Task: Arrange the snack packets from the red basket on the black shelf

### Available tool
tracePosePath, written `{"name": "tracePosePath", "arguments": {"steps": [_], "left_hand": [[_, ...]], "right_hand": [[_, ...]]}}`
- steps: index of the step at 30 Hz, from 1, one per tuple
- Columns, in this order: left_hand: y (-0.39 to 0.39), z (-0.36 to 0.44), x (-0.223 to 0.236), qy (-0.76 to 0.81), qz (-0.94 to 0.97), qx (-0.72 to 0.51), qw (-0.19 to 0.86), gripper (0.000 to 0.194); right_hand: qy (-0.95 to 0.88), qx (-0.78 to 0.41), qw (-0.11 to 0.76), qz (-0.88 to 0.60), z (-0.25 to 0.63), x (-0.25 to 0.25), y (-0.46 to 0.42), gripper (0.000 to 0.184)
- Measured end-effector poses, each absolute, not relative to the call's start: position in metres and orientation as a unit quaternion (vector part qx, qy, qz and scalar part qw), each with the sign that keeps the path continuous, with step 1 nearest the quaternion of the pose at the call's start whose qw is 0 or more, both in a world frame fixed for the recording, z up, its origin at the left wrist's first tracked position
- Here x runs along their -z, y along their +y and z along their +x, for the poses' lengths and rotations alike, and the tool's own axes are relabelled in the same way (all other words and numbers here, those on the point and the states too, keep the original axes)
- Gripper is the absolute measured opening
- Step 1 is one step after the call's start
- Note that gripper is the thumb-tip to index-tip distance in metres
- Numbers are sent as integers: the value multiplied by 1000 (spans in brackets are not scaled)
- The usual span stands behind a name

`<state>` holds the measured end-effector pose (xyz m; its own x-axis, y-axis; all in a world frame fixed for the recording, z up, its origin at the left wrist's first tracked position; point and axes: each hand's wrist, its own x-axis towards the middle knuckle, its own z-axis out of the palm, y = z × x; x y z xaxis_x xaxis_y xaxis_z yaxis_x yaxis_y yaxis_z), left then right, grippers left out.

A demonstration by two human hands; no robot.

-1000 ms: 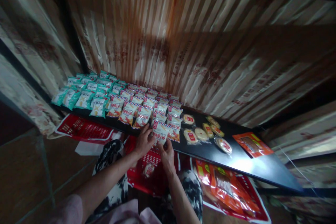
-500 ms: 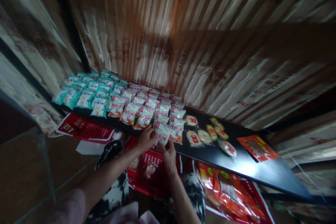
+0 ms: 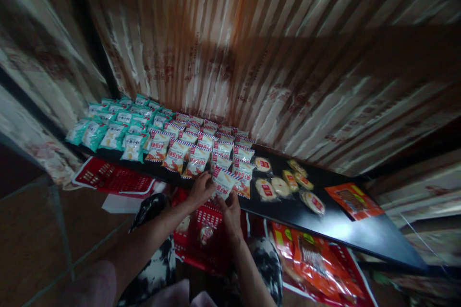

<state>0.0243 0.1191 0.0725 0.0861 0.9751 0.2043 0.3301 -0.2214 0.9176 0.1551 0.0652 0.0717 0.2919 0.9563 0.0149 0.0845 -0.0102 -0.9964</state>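
Between my two hands a small white snack bag (image 3: 224,182) with a striped red-and-blue top edge is held at the front of the black shelf (image 3: 288,213). My left hand (image 3: 201,188) grips its left side, and the fingers of my right hand (image 3: 229,208) close on its lower right part. Rows of matching bags stand behind and beside it, such as a front-row bag (image 3: 197,160) just left of my fingers and another bag (image 3: 243,175) to the right. Turquoise snack bags (image 3: 114,135) fill the shelf's left end.
Round wrapped snacks (image 3: 266,189) and small yellow packs (image 3: 290,180) lie on the shelf to the right, then an orange packet (image 3: 355,201). Below stand red baskets (image 3: 115,176), one holding large orange packets (image 3: 317,259). Corrugated sheeting (image 3: 216,33) rises behind.
My view has shifted slightly. Both hands stay on the same snack bag at the shelf's front, with hardly any movement.
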Motion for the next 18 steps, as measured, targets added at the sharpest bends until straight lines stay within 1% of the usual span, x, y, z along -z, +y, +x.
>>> {"name": "tracePosePath", "arguments": {"steps": [8,14,18], "left_hand": [[119,25,-81,490,631,-475,369,26],[129,28,-81,480,631,-483,372,25],[133,29,-78,475,636,-495,354,27]], "right_hand": [[-465,-389,560,-564,153,-77,72,33],[-460,-376,566,-572,153,-74,84,42],[-458,-374,564,-576,155,-69,92,40]]}}
